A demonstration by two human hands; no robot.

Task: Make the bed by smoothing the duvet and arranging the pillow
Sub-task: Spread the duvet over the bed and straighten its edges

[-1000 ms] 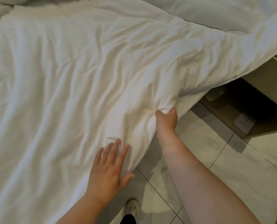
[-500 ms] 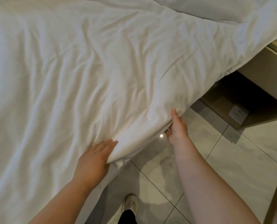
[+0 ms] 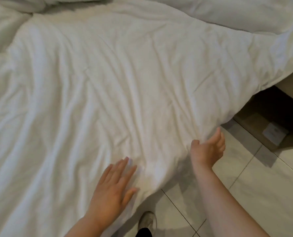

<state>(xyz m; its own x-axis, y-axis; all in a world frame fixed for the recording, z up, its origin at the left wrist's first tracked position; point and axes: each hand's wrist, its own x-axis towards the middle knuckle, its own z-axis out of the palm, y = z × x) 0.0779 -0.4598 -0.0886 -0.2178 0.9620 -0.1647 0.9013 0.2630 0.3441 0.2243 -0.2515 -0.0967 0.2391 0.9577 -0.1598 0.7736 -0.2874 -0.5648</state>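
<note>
A wrinkled white duvet (image 3: 108, 93) covers most of the bed and hangs over its near edge toward the floor. My left hand (image 3: 113, 187) lies flat, palm down, fingers spread, on the duvet close to that hanging edge. My right hand (image 3: 208, 149) is open, palm turned up and toward the duvet's side, its thumb touching the fabric at the edge; it grips nothing. A white pillow (image 3: 241, 12) lies at the top right, partly under the duvet's fold.
Pale tiled floor (image 3: 253, 185) runs along the bed on the right. A bedside unit with a dark open shelf (image 3: 270, 117) stands at the right edge. My shoe (image 3: 147, 221) is on the tiles just below the duvet's edge. More bunched bedding (image 3: 3, 29) sits top left.
Both hands let go of the duvet's edge, which they had lifted and pinched. The edge now hangs down smoother. My left hand lies flat on top; my right hand has opened beside it.
</note>
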